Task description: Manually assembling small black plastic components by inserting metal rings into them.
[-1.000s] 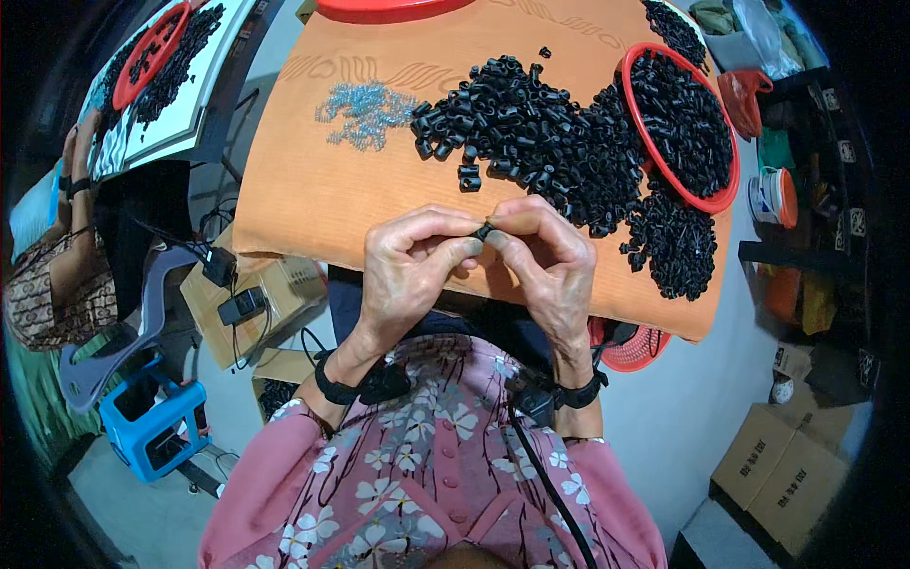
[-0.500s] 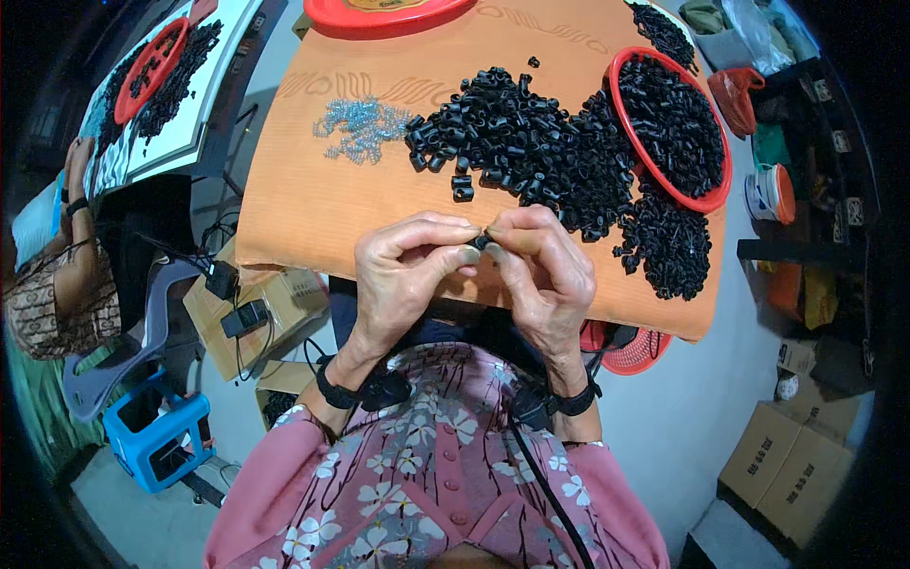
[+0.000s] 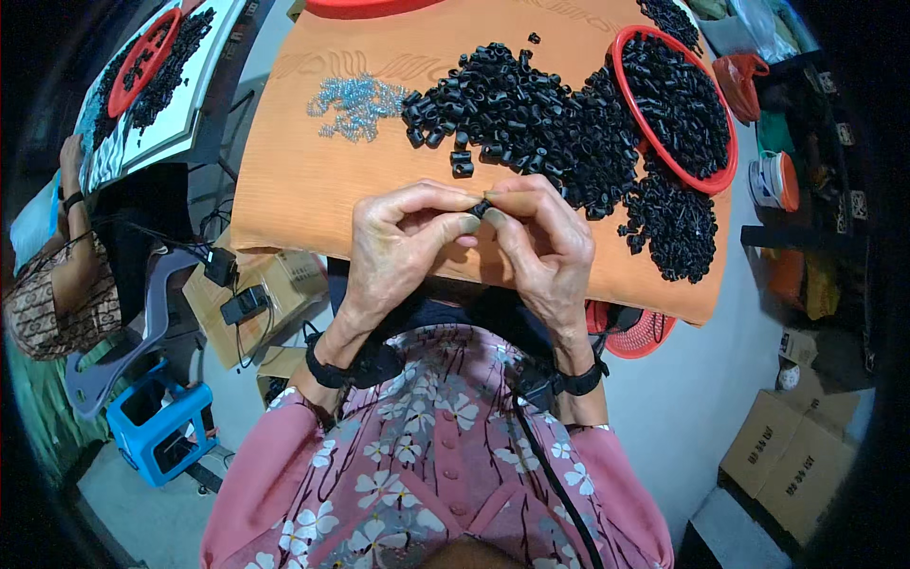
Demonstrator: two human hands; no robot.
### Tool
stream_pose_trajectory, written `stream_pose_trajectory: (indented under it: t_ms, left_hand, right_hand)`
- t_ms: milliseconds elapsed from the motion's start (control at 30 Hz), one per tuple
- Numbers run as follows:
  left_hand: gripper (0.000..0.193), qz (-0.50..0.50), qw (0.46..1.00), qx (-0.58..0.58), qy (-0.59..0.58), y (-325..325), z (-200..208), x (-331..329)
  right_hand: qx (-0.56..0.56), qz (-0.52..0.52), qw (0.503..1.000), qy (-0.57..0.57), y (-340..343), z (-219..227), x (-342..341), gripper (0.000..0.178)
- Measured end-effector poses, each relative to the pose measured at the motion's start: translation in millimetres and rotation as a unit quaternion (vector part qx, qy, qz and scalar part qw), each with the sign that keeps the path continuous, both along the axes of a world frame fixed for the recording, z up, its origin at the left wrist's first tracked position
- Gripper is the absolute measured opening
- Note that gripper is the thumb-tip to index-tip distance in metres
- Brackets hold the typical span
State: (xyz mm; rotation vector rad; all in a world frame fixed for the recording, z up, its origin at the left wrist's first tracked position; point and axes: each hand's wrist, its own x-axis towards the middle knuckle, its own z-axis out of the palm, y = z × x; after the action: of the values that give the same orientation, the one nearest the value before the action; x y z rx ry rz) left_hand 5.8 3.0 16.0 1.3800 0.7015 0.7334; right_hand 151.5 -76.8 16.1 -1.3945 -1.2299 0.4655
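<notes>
Between the fingertips of both hands is a small black plastic part point(image 3: 481, 209), mostly covered by the fingers, so its exact kind is unclear. My left hand point(image 3: 391, 242) pinches it from one side with thumb and forefinger. From the other side my right hand point(image 3: 548, 237) closes thumb and forefinger on it. Both hands are just above the near edge of the orange-covered table point(image 3: 313, 190). Beyond them lies a heap of black plastic clip-like pieces point(image 3: 512, 114), with small metal springs point(image 3: 355, 106) at its left. Smaller black parts point(image 3: 671, 242) form a pile at the right.
A red basket point(image 3: 730, 178) full of black parts stands at the right; another red container point(image 3: 374, 8) is at the far edge. To the left, a person point(image 3: 71, 284) sits at a white table point(image 3: 194, 123). Blue stool point(image 3: 161, 422) and cardboard boxes point(image 3: 791, 455) stand on the floor.
The view has shifted slightly, so the table and hands appear higher in the picture. Both hands keep their pinch on the small black part, with little change in the fingers.
</notes>
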Motion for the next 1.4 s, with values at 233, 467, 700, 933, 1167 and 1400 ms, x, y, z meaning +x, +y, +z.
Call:
stream_pose_trajectory:
  t_ms: [233,467,700,933,1167,1400]
  left_hand:
    - [0.017,-0.011,0.994,-0.105,-0.033,-1.2,-3.3,-1.4]
    - [0.016,-0.017,0.994,-0.109,-0.016,-2.9,-3.6,-2.7]
    - [0.015,0.025,0.991,-0.126,-0.025,-11.6,1.6,0.0]
    - [0.015,-0.007,0.990,-0.132,-0.041,-7.2,-2.5,-5.4]
    - [0.014,-0.012,0.994,-0.107,-0.030,-6.1,-4.7,-7.3]
    - [0.014,-0.003,0.990,-0.134,-0.050,-9.1,0.6,-3.0]
  right_hand:
    - [-0.016,-0.005,0.993,0.114,2.1,-2.9,0.7,0.010]
    - [-0.028,-0.020,0.999,0.041,-0.4,-1.2,-0.4,0.011]
    - [0.002,-0.057,0.998,-0.004,-1.1,0.0,-6.6,0.011]
    - [-0.026,-0.006,0.999,0.029,-1.9,-0.1,2.1,0.012]
    - [-0.042,0.011,0.999,0.018,-2.8,1.4,2.2,0.013]
    - [0.043,-0.093,0.995,-0.005,-5.4,-5.0,-19.1,0.014]
